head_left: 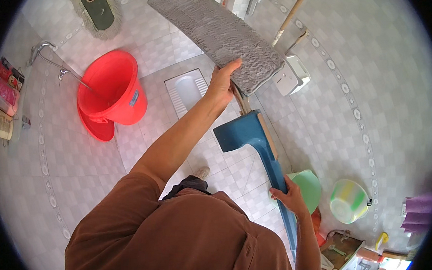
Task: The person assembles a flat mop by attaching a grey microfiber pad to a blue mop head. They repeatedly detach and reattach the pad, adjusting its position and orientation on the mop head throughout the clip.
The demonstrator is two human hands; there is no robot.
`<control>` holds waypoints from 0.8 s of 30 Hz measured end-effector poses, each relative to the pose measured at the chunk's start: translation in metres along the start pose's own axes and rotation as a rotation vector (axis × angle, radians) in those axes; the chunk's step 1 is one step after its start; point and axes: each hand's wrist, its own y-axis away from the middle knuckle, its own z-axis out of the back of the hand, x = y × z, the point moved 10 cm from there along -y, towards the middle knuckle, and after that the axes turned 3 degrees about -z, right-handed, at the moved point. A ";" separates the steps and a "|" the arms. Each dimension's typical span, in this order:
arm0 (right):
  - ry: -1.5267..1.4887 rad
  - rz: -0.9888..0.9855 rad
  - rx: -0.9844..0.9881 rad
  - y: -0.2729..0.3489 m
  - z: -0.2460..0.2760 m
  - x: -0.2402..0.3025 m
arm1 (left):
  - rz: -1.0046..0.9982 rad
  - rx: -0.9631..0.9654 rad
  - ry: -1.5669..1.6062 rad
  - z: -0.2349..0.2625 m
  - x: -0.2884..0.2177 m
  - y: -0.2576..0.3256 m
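Above the tiled floor [233,170], the long blue tool [273,170] runs from near the person's right side up toward a grey mop [212,28], held out aslant ahead of the body; how the two meet is hard to make out. The red bucket [139,101] stands to the left, with the squat toilet [186,87] between it and the tool. The left hand [222,82] grips the mop's near end, thumb on top; the right hand [292,195] curls round the tool's handle.
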 end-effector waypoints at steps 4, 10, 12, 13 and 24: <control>-0.169 -0.014 0.115 -0.002 -0.011 -0.006 | -0.014 0.010 -0.013 -0.004 -0.006 -0.003; -0.868 -0.141 0.629 0.013 -0.031 -0.004 | -0.002 -0.006 -0.017 -0.021 0.002 0.003; -0.929 -0.148 0.746 0.016 -0.033 -0.012 | -0.018 -0.094 -0.045 -0.007 0.014 -0.013; -0.868 -0.159 0.666 0.013 -0.030 -0.011 | -0.020 -0.103 -0.054 -0.005 0.020 -0.015; 0.214 0.104 -0.246 0.005 0.019 -0.009 | -0.128 -0.165 -0.102 0.004 0.029 -0.014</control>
